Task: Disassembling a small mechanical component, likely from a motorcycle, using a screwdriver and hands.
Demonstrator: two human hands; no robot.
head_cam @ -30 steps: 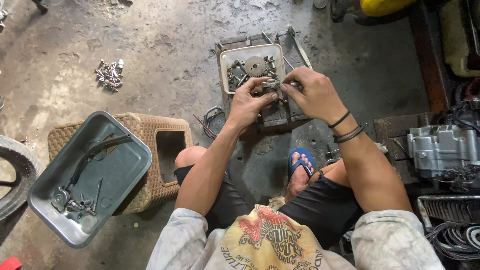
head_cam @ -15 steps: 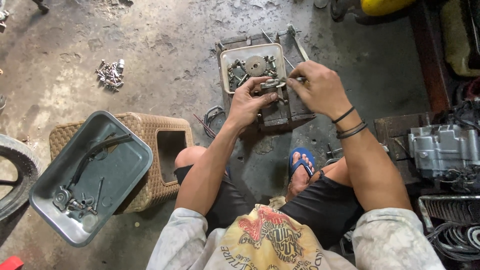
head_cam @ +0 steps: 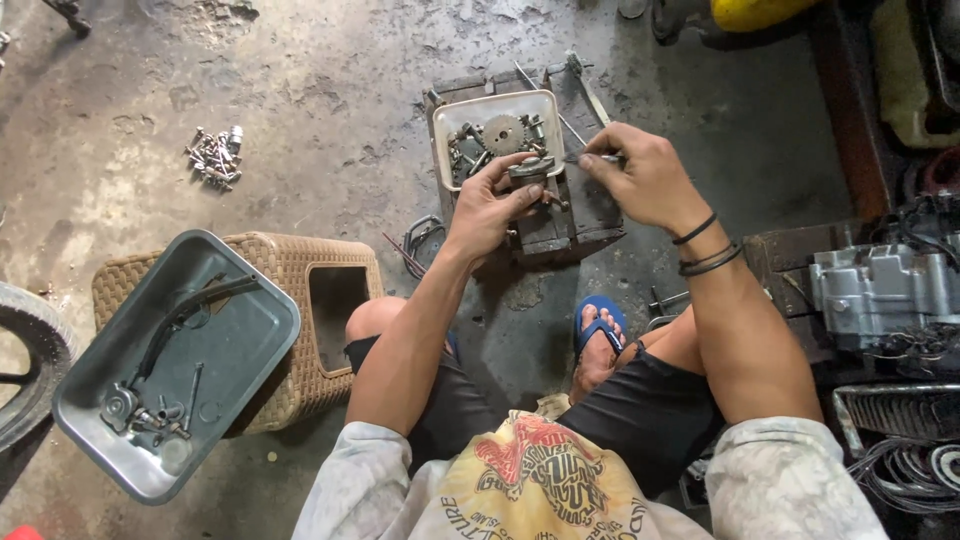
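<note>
Here, left hand [head_cam: 488, 208] fingers [head_cam: 523, 192] pinch a small metal part [head_cam: 530, 168].

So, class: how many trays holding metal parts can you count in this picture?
2. A grey metal tray rests on the wicker stool at the left; a white tray sits on the floor just beyond the left hand. Others may lie out of view.

The black rubber tyre [head_cam: 30, 365] is running off the left edge. The grey metal engine block [head_cam: 880, 290] is being cut by the right edge. The small grey metal part [head_cam: 530, 168] is lying half hidden under the left hand's [head_cam: 490, 205] fingers.
</note>
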